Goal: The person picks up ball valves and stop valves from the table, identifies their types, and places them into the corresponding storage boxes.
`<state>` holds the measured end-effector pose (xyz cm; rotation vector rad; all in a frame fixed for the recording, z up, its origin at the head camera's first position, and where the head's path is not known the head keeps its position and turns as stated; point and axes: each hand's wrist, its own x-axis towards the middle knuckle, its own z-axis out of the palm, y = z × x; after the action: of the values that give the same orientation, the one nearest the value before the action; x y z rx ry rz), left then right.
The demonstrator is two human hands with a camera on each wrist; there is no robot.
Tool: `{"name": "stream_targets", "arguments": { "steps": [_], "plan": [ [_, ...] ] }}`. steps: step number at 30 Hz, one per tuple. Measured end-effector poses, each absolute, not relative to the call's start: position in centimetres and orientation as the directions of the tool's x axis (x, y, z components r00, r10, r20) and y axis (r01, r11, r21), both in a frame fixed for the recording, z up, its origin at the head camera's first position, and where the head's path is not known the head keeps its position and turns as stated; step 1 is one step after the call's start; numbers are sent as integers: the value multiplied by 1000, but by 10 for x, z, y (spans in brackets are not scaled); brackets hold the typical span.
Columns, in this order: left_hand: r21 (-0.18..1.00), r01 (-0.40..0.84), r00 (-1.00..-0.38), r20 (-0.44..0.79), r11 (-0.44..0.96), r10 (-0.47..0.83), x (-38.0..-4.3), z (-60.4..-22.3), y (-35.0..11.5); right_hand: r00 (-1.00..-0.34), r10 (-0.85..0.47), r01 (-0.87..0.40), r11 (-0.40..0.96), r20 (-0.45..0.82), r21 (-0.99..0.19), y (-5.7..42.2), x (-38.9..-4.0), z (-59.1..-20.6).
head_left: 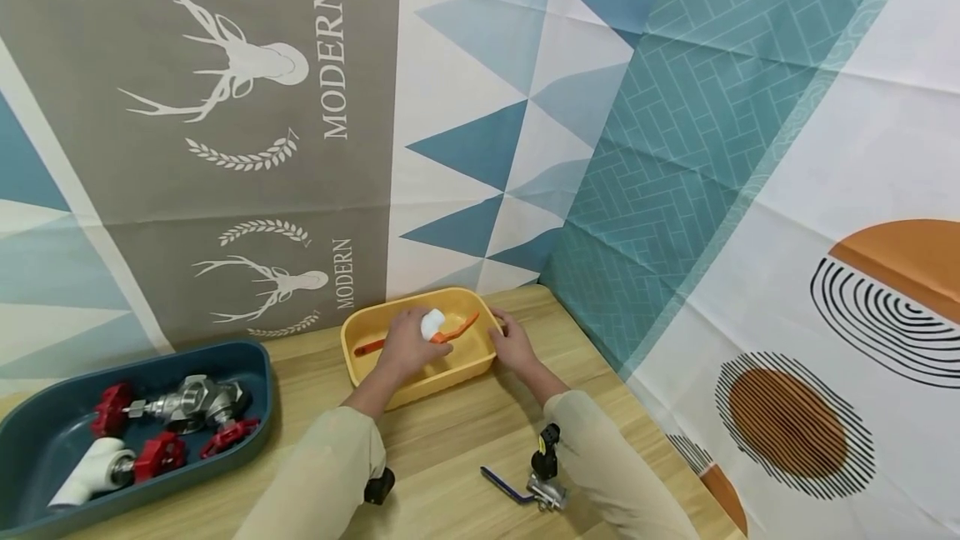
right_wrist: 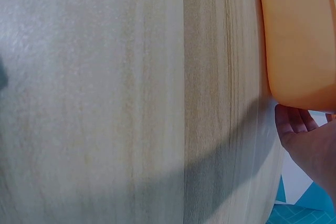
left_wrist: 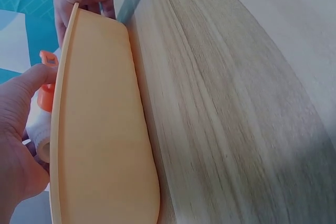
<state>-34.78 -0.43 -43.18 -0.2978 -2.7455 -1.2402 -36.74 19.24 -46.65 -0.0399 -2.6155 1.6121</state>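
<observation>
In the head view my left hand [head_left: 408,346] reaches inside a yellow plastic bin [head_left: 405,394]. It grips a white plastic valve [head_left: 431,324] with an orange lever handle [head_left: 459,329]; its thumb lies against the orange part in the left wrist view. Another orange handle [head_left: 369,347] shows in the bin left of that hand, and what it belongs to is hidden. My right hand [head_left: 513,345] holds the bin's right end, with fingers against the outer wall near its base in the right wrist view.
A dark blue bin [head_left: 258,423] stands at the left with several red-handled metal and white valves [head_left: 90,469]. A metal valve [head_left: 547,492] with a blue lever [head_left: 504,483] lies on the wooden table [head_left: 442,457] by the right forearm. Patterned cloth walls rise behind and at the right.
</observation>
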Motion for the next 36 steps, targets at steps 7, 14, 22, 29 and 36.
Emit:
{"name": "stream_targets", "arguments": {
  "steps": [7, 14, 22, 29, 36],
  "plan": [
    [720, 215, -976, 173, 659, 130, -347, -434, 2, -997, 52, -29, 453, 59, -891, 193, -366, -467],
    [717, 188, -982, 133, 671, 132, -347, -439, 6, -997, 49, -23, 450, 51, -893, 193, -367, -467],
    [691, 215, -976, 129, 691, 175, -347, -444, 6, -997, 39, -37, 453, 61, -891, 193, -367, -467],
    [668, 210, -976, 108, 714, 186, -345, -447, 7, -998, 43, -29, 459, 54, -888, 194, -366, -469],
    [658, 183, -983, 100, 731, 156, -345, -447, 7, -997, 43, -34, 446, 59, -895, 192, -366, -467]
  ]
}}
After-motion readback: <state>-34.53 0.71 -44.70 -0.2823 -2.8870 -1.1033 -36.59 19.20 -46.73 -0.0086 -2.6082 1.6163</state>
